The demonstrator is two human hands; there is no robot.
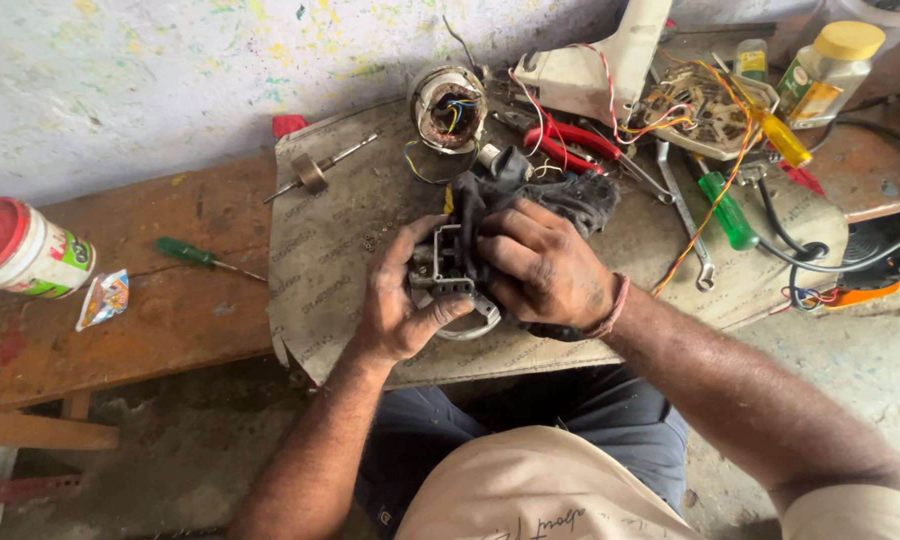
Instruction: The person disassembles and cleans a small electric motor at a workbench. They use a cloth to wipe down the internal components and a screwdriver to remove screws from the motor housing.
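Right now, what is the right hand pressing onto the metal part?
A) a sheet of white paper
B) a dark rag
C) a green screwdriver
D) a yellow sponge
B: the right hand presses a dark rag against the metal part, which the left hand holds; the green screwdriver lies off on the wooden bench.

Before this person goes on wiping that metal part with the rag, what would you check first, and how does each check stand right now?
1. Left hand grips the metal part: ok.
2. Right hand presses the dark rag on the part: ok.
3. Part rests over the board, not hanging off its edge: ok.
4. Loose wires lie apart from both hands: ok.
5. Part's wiped face is clean: cannot tell, the rag covers it.
6. Green screwdriver lies on the board beside the right hand: ok.
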